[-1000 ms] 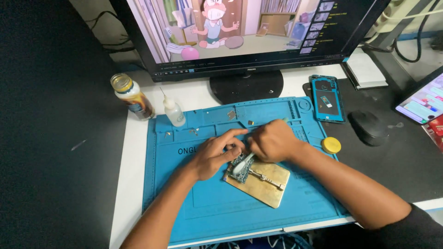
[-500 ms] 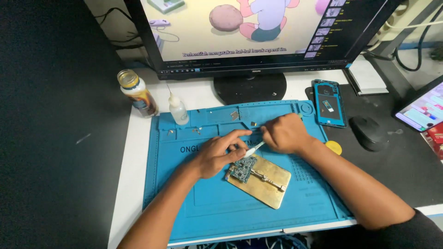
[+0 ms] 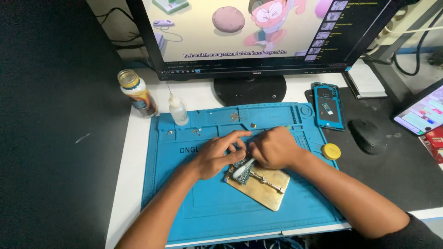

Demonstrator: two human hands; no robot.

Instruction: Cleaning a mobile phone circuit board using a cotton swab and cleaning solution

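Electronics repair bench: blue mat (image 3: 217, 212), circuit board (image 3: 243, 171)

I see a small circuit board (image 3: 242, 169), dark with a bluish-green tint and crowded with tiny parts, lying flat and clamped at the left end of a brass-coloured holder plate (image 3: 265, 185). That plate sits at a slant on the blue mat, its rail and clamp running across the top face. A white brush (image 3: 243, 168) has its pale bristle head pressed down on the board, its handle angling up and to the right.
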